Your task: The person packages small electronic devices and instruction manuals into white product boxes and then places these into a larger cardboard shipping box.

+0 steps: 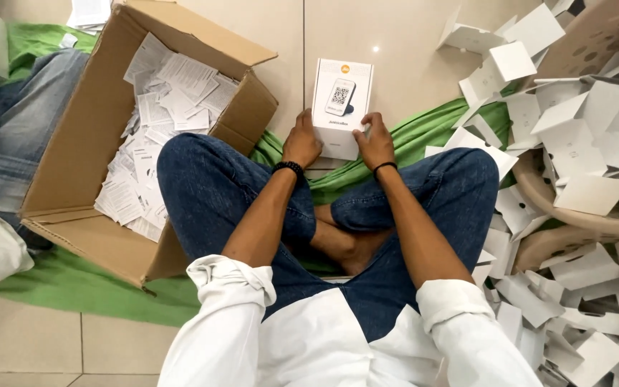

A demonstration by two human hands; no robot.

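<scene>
Squarely between the knees, a small white cardboard box (342,107) with a glossy printed face stood upright on the tiled floor (388,43), just past the edge of the green cloth (424,132). Both the left hand (301,142) and right hand (375,142) had fingers clamped on its lower corners. Beside the left knee, an open corrugated carton (102,122) held loose paper leaflets (155,136).

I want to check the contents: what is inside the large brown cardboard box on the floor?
The large brown cardboard box holds many loose white printed paper leaflets, heaped along its right side. Whatever lies beneath the heap is covered, and the person's blue-jeaned knee hides the near corner.
</scene>
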